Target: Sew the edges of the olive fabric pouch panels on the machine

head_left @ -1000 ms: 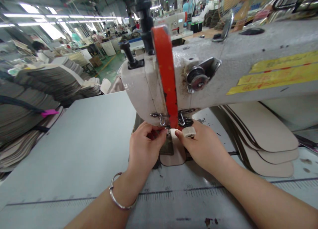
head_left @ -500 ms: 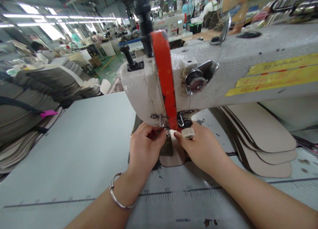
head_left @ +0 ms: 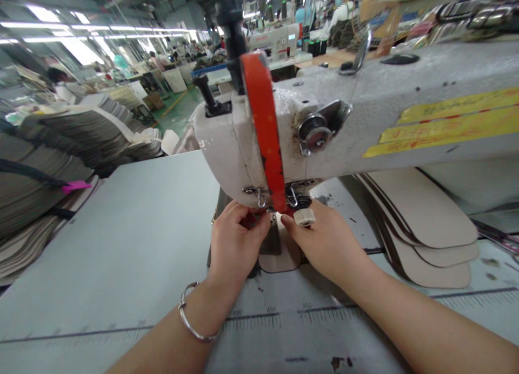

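Observation:
Both hands work at the needle area of a sewing machine [head_left: 227, 141]. My left hand [head_left: 237, 236] is closed, thumb and fingertips pinched together just under the machine head; what lies between them is too small to tell. From the other side reaches my right hand [head_left: 324, 236], its thumb near a beige rounded panel [head_left: 281, 263] and its fingers hidden behind the thumb and a white ridged knob [head_left: 304, 217]. The panel lies under the needle area, with a dark brown strip [head_left: 271, 244] over its left part. An orange-red lever [head_left: 263, 125] hangs down between the hands.
Several beige panels with dark edges [head_left: 433, 212] lie stacked under the arm at right, with scissors [head_left: 497, 236] beyond them. Tied stacks of grey pieces [head_left: 36, 195] stand at left. A ruler scale [head_left: 271, 322] runs along the table's front. Other people work in the background.
The whole view has shifted slightly to the left. Both hands and the panel keep nearly the same places at the machine.

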`<state>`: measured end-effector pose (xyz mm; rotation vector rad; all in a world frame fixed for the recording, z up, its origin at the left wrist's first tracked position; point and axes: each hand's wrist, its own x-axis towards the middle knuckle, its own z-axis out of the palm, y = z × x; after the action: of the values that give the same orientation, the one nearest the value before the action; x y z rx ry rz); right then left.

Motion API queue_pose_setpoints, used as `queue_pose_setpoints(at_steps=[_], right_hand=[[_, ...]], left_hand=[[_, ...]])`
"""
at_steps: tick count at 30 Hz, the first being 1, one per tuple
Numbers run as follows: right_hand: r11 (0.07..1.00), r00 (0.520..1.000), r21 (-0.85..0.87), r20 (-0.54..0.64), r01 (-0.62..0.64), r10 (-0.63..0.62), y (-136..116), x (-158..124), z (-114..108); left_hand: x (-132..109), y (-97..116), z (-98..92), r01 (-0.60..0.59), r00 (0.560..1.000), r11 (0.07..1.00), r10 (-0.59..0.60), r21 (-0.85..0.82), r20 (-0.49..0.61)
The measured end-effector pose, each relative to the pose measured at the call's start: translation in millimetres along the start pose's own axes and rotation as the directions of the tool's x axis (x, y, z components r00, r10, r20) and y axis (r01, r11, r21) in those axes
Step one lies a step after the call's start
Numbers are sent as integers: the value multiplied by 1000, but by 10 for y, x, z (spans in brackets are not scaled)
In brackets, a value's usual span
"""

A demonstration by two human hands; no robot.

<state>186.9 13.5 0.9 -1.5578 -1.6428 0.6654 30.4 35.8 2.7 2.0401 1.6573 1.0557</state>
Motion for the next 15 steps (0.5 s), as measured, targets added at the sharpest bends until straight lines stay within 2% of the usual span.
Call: queue_pose_setpoints(at_steps=[9,15], right_hand=[[999,999,27,-13,-34,34,19,20,33],[999,999,48,-37,-1,3,15,35,42]], left_hand=[[-9,-20,-14,29,1000,1000,-29,-2,9],[-8,-4,-18,41,999,999,-41,34,14]])
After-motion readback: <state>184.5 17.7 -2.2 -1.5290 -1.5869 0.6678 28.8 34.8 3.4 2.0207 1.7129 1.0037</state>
